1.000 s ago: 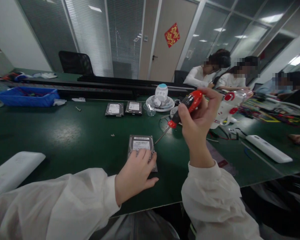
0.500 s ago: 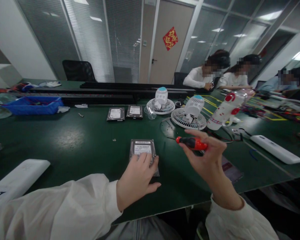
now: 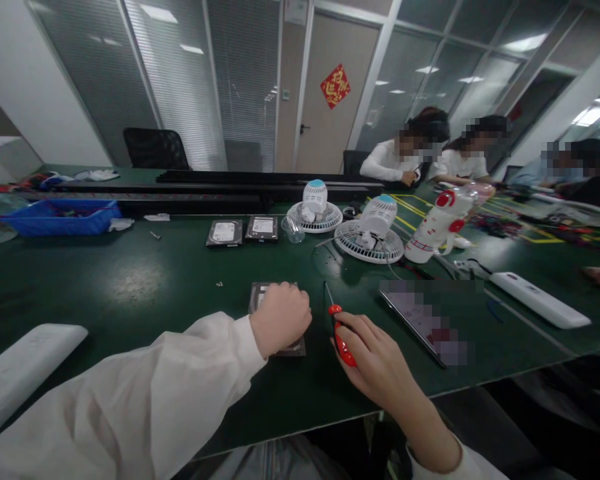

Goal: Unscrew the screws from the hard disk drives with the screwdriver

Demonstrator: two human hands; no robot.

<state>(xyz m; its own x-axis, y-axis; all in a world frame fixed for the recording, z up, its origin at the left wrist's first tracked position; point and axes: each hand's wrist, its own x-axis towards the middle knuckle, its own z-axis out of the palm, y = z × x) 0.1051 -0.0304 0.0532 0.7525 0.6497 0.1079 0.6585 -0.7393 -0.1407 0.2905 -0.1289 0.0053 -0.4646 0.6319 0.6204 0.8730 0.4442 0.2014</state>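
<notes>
A hard drive (image 3: 257, 297) lies on the green table in front of me, mostly covered by my left hand (image 3: 283, 319). That hand is closed with its fingers curled under, so whatever they hold, if anything, is hidden. To the right, my right hand (image 3: 373, 353) grips a red and black screwdriver (image 3: 347, 352) low over the table, its thin shaft pointing away from me. Several tiny screws (image 3: 219, 285) lie left of the drive. Two more hard drives, one on the left (image 3: 225, 233) and one on the right (image 3: 262, 228), sit farther back.
Two white fan parts (image 3: 316, 217) (image 3: 369, 241) stand beyond the drive, near a red and white bottle (image 3: 433, 230). A phone (image 3: 415, 323) lies at right, before a white power bank-like block (image 3: 540, 300). A blue tray (image 3: 63, 223) is at left; co-workers sit at back right.
My left hand has curled from spread fingers into a closed shape over the drive. My right hand has lowered toward the table with the screwdriver, whose tip has swung from leftward to away from me.
</notes>
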